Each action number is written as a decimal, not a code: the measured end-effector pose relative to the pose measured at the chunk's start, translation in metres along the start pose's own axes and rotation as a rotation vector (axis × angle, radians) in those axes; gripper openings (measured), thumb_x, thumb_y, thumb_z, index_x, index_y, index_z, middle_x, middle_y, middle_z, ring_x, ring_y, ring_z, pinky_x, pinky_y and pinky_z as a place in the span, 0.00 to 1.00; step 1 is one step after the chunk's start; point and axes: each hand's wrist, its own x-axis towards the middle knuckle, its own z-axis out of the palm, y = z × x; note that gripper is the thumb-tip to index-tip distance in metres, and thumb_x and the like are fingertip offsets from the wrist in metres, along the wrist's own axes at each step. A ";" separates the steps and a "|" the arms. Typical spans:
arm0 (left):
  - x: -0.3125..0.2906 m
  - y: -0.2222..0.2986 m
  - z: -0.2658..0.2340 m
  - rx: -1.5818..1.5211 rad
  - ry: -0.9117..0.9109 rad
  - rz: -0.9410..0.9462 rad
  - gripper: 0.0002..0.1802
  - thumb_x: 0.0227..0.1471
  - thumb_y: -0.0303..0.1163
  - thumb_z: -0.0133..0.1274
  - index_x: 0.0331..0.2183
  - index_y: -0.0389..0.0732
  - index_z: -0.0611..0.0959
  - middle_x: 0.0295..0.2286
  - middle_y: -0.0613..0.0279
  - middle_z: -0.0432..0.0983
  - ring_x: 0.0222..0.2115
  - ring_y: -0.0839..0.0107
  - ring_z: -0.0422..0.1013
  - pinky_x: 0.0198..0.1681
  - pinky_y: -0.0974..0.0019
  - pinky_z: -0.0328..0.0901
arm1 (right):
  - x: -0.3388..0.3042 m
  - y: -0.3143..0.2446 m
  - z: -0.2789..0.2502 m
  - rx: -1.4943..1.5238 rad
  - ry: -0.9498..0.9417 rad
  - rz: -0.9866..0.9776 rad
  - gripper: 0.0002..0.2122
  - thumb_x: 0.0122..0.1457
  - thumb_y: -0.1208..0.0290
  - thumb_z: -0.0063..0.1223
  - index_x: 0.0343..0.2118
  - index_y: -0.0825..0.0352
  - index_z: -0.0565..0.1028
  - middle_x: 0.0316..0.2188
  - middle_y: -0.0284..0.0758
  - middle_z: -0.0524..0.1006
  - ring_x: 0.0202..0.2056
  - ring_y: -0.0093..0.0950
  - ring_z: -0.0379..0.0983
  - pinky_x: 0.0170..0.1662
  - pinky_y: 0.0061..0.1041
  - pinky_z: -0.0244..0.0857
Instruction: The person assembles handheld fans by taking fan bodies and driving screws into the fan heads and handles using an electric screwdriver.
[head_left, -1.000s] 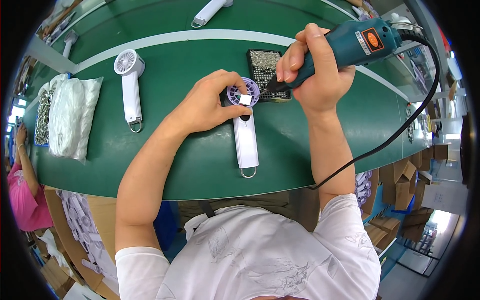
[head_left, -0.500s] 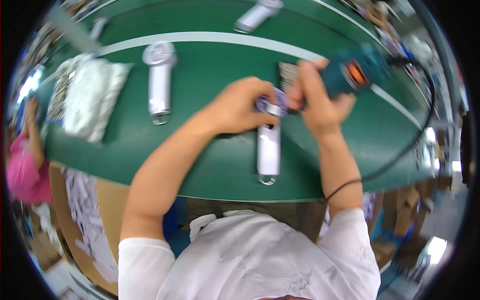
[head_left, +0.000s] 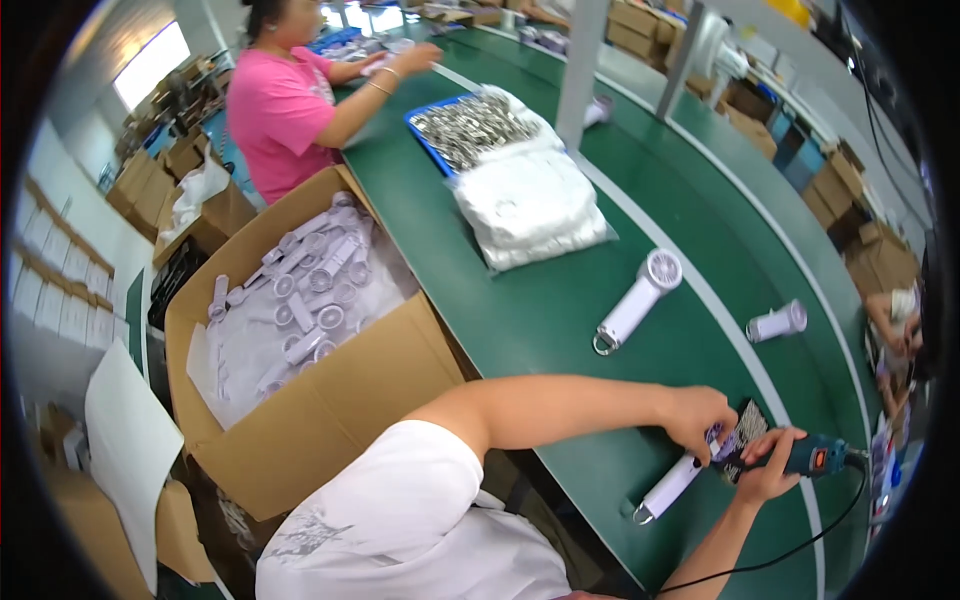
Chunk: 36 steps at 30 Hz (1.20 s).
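A white and lilac handheld fan lies on the green bench, its handle and metal end loop toward my body. My left hand is closed around its round head, which the fingers partly hide. In my right hand is a teal electric screwdriver with an orange switch, the fingers wrapped round its front part. Its tip is beside the fan head; whether it touches cannot be made out. Just beyond both hands lies a dark tray of small screws. A black cord trails from the screwdriver.
Two more handheld fans, one nearer and one farther, lie on the bench. Left of them are a plastic bag of white parts and a blue tray of metal pieces. A carton of fans adjoins the edge. A co-worker in pink works beyond.
My view has swung left, bringing the carton and co-worker into full sight and shifting my hands to the lower right. The left hand stays on the fan; the right keeps hold of the screwdriver.
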 end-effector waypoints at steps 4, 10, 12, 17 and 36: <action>0.016 -0.015 0.016 0.011 0.048 0.106 0.24 0.28 0.44 0.76 0.27 0.43 0.82 0.24 0.53 0.77 0.30 0.51 0.75 0.33 0.53 0.69 | 0.007 0.002 -0.012 -0.033 -0.004 0.021 0.05 0.66 0.75 0.50 0.41 0.70 0.70 0.15 0.32 0.66 0.11 0.20 0.59 0.15 0.21 0.58; 0.020 -0.021 0.024 0.013 0.067 0.102 0.25 0.29 0.42 0.76 0.29 0.44 0.81 0.26 0.54 0.78 0.31 0.52 0.75 0.34 0.52 0.67 | -0.010 -0.072 -0.008 -0.371 -0.125 -0.059 0.08 0.66 0.73 0.51 0.43 0.72 0.73 0.14 0.32 0.69 0.11 0.18 0.62 0.14 0.18 0.54; 0.022 -0.023 0.022 0.061 0.084 0.110 0.26 0.29 0.44 0.75 0.30 0.44 0.80 0.28 0.53 0.78 0.32 0.51 0.75 0.35 0.52 0.67 | -0.029 -0.116 0.031 -0.762 -0.194 -0.038 0.14 0.57 0.64 0.65 0.40 0.70 0.81 0.22 0.42 0.79 0.22 0.33 0.76 0.26 0.29 0.68; 0.018 -0.034 0.021 0.021 0.178 0.154 0.37 0.22 0.48 0.77 0.34 0.39 0.77 0.28 0.50 0.77 0.33 0.47 0.75 0.35 0.51 0.68 | -0.087 -0.115 0.061 -1.387 -0.327 0.140 0.20 0.49 0.52 0.71 0.34 0.66 0.85 0.22 0.50 0.80 0.26 0.45 0.80 0.32 0.40 0.72; -0.007 0.013 -0.005 -0.079 0.110 0.189 0.49 0.30 0.36 0.77 0.53 0.37 0.70 0.37 0.55 0.78 0.37 0.62 0.77 0.44 0.61 0.72 | -0.128 -0.089 0.003 -1.311 -0.147 0.276 0.16 0.47 0.63 0.68 0.34 0.69 0.78 0.27 0.49 0.80 0.32 0.50 0.78 0.38 0.44 0.73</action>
